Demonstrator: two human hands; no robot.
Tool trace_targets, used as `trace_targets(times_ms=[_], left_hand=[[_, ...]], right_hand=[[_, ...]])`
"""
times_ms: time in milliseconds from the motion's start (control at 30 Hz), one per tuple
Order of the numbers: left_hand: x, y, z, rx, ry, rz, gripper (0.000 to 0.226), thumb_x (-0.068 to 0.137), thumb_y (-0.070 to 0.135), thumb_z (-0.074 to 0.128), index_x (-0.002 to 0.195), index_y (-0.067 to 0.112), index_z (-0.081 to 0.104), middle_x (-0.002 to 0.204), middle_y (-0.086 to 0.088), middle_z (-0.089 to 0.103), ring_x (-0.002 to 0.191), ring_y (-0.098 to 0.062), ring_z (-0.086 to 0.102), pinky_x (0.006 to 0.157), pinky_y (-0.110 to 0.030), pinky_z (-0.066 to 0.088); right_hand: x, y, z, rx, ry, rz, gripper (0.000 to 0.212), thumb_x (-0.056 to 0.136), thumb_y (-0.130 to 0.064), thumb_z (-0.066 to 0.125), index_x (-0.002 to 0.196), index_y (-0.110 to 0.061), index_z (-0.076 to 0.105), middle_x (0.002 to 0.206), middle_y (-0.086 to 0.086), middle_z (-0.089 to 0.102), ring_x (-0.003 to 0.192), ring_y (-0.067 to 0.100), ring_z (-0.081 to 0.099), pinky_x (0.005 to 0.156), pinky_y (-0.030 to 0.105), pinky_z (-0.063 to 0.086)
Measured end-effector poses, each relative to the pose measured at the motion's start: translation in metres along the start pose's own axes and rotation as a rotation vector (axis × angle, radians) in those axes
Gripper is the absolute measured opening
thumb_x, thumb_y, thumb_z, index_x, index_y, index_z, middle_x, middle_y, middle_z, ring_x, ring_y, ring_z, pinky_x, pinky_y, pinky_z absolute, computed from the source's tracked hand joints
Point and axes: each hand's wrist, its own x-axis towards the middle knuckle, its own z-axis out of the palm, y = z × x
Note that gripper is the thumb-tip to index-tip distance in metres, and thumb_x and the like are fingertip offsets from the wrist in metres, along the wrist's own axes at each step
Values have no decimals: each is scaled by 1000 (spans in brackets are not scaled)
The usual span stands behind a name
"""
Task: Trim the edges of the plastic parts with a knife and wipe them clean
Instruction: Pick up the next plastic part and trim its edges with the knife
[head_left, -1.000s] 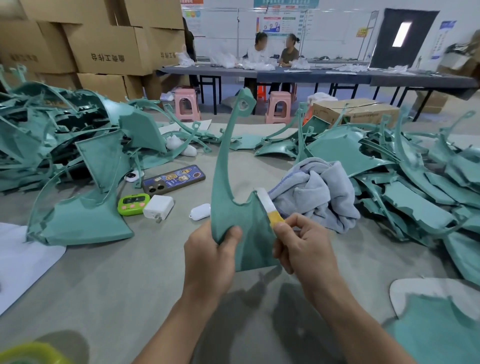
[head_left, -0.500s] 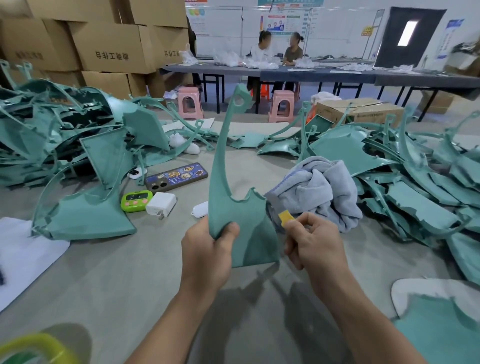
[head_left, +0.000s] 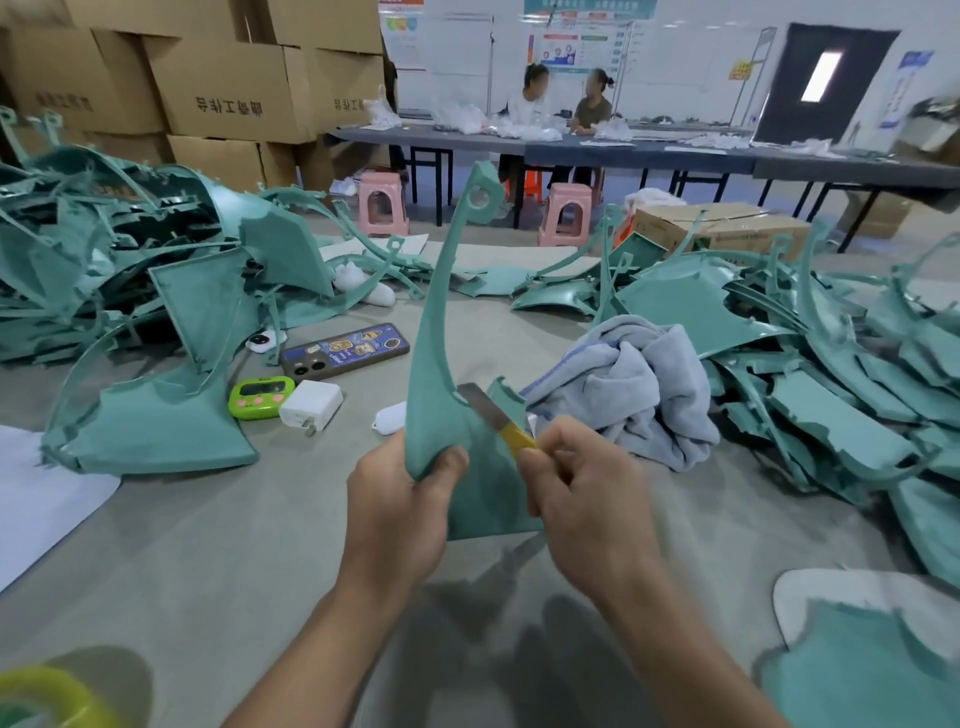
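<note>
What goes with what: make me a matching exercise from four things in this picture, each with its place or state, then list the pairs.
Things:
1. knife
2. grey towel
3. green timer
4. phone

Places or states:
A. bunched on the table, right of the plastic part
B. gripped by the right hand, blade against the plastic part
C. lying flat, decorated back up, beyond the timer
D. just left of the white charger

Pairs: 1-B, 2-A, 3-D, 4-C.
</note>
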Motion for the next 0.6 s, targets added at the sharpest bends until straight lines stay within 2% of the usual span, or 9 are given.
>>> trace_targets(times_ms=[100, 267, 367, 467, 600], left_hand=[[2, 1, -1, -4, -5, -30, 22, 77, 35, 63, 72, 15, 64, 68, 6, 67, 65, -13, 59, 56, -27, 44], [2, 3, -1, -24, -19, -41, 22, 79, 33, 63, 75, 11, 64, 69, -1, 66, 64, -18, 57, 55, -29, 43], [2, 2, -2, -17, -29, -50, 26, 78, 33, 63, 75, 8, 62, 69, -5, 63, 67, -23, 56, 58, -36, 43], [1, 2, -2, -19, -24, -55, 25, 78, 34, 63, 76, 9, 63, 69, -2, 65, 66, -20, 57, 59, -34, 45], [2, 1, -3, -16, -25, -77, 29, 77, 35, 63, 72, 7, 60, 67, -6, 60, 60, -19, 50, 56, -32, 40]], right_hand=[[3, 1, -2, -56, 95, -1, 29, 96, -29, 65, 72, -26, 49, 62, -1, 61, 54, 18, 50, 49, 24, 37], [0, 0, 3, -22, 37, -11, 30, 97, -27, 65, 73, -24, 47, 61, 4, 59, 53, 19, 48, 52, 32, 39], [6, 2, -1, 2, 133, 26, 28, 96, -27, 65, 72, -20, 51, 61, 4, 61, 55, 22, 52, 54, 31, 41], [5, 5, -1, 34, 37, 53, 26, 95, -28, 65, 74, -18, 54, 62, 7, 62, 57, 25, 52, 52, 33, 41], [8, 13, -6, -8, 106, 100, 28, 94, -28, 67, 71, -18, 54, 60, 5, 61, 56, 22, 53, 54, 34, 40]])
